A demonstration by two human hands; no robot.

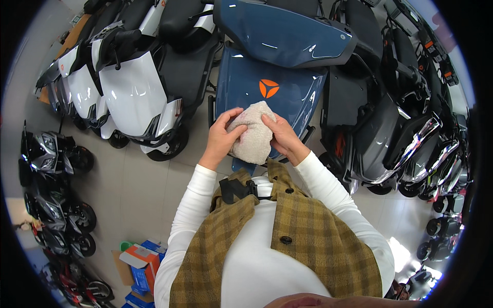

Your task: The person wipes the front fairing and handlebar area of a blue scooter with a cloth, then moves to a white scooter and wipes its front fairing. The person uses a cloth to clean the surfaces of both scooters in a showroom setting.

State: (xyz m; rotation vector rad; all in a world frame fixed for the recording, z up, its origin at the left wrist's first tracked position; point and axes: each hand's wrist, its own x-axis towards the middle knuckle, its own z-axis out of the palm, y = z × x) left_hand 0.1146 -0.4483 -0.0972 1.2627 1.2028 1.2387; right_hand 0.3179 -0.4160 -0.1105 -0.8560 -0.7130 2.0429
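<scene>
A folded, light beige towelling cloth (252, 134) with faint pinkish stains is held up between both hands in front of my chest. My left hand (225, 136) grips its left edge, the thumb lying on top. On the other side, my right hand (283, 134) pinches the upper right edge between thumb and fingers. Beyond the cloth stands a blue scooter, its glossy front panel (238, 84) bearing an orange three-part emblem (269, 88). Its blue handlebar cover (285, 36) shows above. The cloth hides the lower part of the panel.
White scooters (133, 92) stand close on the left, grey and black ones (373, 142) on the right. More motor scooters (50, 165) line the far left. Orange and blue cardboard boxes (140, 261) lie on the tiled floor (142, 192) at lower left.
</scene>
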